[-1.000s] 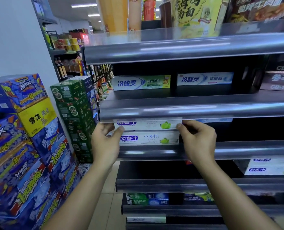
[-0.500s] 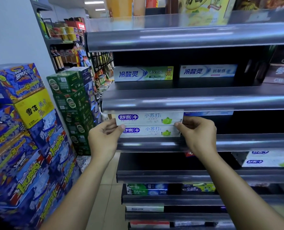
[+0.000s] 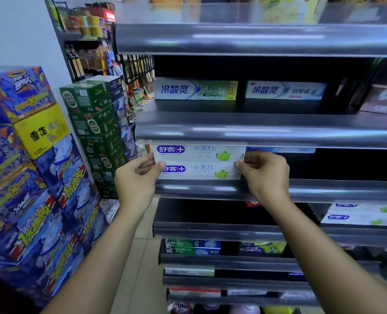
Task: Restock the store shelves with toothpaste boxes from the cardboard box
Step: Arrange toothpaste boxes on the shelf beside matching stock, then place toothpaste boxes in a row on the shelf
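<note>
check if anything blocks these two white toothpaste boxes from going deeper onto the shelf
Nothing visible does. The left hand and right hand hold the stacked white toothpaste boxes at the shelf front; the space behind them is hidden.

At the left, blue cartons (image 3: 29,189) are standing stacked high, and green cartons (image 3: 93,123) are piling up just beside them. Dark bottles (image 3: 74,62) are lining a far rack (image 3: 73,36) — pale floor tiles (image 3: 140,257) are showing below.
</note>
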